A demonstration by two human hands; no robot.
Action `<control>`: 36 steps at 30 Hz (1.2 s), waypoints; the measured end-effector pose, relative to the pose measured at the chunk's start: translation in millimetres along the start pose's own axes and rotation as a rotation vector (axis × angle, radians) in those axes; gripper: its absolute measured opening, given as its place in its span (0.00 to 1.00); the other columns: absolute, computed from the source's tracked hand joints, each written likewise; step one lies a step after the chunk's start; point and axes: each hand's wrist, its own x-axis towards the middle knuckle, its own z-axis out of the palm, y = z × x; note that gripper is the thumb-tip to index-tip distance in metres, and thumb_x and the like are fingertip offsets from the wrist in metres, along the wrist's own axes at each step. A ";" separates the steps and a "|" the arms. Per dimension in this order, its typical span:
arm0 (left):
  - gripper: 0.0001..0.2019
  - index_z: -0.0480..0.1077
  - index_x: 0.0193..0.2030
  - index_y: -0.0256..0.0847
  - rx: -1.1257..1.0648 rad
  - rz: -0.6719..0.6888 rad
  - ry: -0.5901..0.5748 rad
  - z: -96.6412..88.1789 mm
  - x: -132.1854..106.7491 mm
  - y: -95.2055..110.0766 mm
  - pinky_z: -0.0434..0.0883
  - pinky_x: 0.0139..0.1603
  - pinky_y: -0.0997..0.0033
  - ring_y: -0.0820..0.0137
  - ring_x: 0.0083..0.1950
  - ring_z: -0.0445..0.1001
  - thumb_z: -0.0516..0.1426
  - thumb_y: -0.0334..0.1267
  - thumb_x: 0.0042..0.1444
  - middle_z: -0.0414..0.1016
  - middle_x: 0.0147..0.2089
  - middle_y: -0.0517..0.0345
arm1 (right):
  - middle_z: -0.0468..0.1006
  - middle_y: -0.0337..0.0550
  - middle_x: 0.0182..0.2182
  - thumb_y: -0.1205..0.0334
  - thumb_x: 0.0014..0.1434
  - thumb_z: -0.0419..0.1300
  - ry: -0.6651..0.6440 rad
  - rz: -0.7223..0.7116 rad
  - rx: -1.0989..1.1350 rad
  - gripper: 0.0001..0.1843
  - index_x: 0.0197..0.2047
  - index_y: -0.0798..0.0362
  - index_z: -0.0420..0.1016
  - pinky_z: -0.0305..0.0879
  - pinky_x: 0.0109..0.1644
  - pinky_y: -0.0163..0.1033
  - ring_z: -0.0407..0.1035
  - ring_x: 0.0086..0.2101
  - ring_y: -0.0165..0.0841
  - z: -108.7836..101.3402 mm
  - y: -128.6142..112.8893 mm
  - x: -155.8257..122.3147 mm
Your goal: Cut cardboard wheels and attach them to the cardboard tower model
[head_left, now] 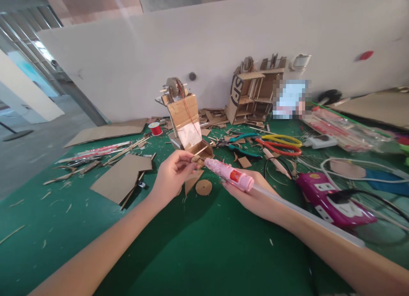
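Observation:
My right hand grips a pink glue gun, with a long translucent glue stick running out of its back along my forearm. The gun's nozzle end points left, close to a small cardboard piece pinched in the fingers of my left hand. Whether the nozzle touches that piece I cannot tell. Just below lies a round cardboard disc with a small centre hole, beside a cardboard scrap. Behind my left hand stands a cardboard model with a wheel on top and red thread hanging down.
Scissors with orange and yellow handles and teal-handled pliers lie right of centre. A purple power strip with cables sits at right. A red thread spool stands left; cardboard sheets lie nearby. Another cardboard structure leans near the wall.

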 end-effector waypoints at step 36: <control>0.12 0.68 0.42 0.39 0.036 -0.017 0.039 0.3 0.0 9.0 0.76 0.33 0.73 0.70 0.36 0.78 0.62 0.40 0.54 0.76 0.38 0.56 | 0.65 0.35 0.21 0.55 0.61 0.53 -0.014 -0.016 -0.050 0.14 0.27 0.52 0.66 0.55 0.25 0.33 0.61 0.23 0.28 -1.7 -1.5 1.1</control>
